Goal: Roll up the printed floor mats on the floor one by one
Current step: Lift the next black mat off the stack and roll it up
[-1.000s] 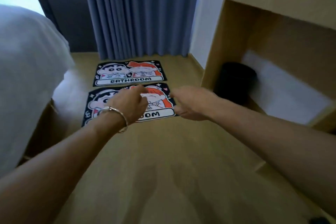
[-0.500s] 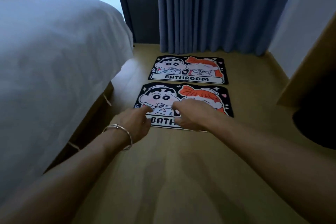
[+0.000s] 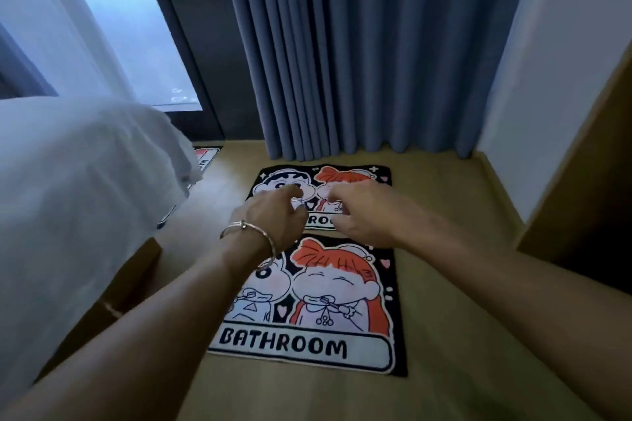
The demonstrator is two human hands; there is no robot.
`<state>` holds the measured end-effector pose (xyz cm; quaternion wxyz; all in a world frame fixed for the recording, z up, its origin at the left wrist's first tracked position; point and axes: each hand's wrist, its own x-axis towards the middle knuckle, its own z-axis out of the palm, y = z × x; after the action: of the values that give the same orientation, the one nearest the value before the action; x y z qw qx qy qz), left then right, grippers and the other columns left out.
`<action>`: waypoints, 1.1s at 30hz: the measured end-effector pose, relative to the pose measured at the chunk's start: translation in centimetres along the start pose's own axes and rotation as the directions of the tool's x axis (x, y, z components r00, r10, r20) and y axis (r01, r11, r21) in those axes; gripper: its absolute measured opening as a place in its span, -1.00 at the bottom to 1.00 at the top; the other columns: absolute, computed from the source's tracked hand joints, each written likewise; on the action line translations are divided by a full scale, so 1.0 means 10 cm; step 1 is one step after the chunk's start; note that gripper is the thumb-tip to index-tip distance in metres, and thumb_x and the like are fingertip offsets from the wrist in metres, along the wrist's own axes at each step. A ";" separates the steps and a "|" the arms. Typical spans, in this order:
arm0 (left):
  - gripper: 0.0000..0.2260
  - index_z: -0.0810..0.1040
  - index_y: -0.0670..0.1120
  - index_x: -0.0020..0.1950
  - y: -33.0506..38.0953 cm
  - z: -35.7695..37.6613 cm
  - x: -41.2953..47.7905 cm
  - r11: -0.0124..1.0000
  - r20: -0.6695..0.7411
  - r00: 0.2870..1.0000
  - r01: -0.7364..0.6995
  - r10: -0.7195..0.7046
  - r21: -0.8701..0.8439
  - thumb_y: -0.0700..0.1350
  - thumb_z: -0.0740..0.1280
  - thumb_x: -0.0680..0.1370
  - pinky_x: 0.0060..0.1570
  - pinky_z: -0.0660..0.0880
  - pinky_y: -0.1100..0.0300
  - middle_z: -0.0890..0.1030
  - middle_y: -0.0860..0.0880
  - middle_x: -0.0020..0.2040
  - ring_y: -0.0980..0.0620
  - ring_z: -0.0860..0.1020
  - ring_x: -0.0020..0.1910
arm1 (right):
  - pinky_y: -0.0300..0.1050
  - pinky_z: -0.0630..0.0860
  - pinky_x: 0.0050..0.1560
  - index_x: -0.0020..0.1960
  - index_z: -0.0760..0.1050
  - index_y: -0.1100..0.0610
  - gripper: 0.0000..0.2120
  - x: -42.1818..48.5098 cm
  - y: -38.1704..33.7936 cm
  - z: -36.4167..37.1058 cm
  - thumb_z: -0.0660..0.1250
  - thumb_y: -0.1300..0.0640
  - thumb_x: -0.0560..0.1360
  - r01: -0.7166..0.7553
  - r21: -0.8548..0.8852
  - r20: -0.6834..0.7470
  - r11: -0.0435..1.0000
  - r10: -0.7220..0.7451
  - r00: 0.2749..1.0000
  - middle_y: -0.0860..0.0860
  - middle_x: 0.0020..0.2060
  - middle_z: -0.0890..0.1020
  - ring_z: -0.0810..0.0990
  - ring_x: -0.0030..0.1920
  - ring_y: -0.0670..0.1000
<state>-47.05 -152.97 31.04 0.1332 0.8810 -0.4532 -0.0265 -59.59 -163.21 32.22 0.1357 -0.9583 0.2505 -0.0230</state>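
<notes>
On my left the bed (image 3: 75, 188) hangs over the floor (image 3: 444, 284), and a third mat (image 3: 205, 156) peeks out past its far corner. Straight ahead, two printed mats lie one behind the other, each with its long axis running left to right. My forearms cross above the near mat (image 3: 307, 345), and both hands are out over the far mat (image 3: 355, 176). My left hand (image 3: 273, 212) is over its left half, fingers loosely bent, gripping nothing. My right hand (image 3: 359, 212) is over its right half, likewise empty. I cannot tell whether they touch the mat. Both hands are equally near, so I judge the roll starts along that mat's near long edge.
</notes>
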 end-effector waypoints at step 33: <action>-0.08 -0.29 0.11 0.53 -1.95 3.94 1.54 0.970 0.744 0.667 -0.150 -0.044 0.191 -0.28 0.35 0.49 0.12 0.46 -0.21 -0.34 -0.19 0.51 -0.37 -0.21 0.47 | 0.36 0.21 0.36 0.53 -0.12 -0.20 -0.29 1.87 0.10 4.21 0.20 0.14 0.55 -0.606 -0.108 0.723 0.788 0.481 0.497 0.03 0.50 -0.35 -0.33 0.47 0.31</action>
<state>-29.18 -162.92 -10.85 -0.1678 0.7892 -0.4934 -0.3250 -38.99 -162.69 -9.01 0.2987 -0.7445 0.4631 0.3769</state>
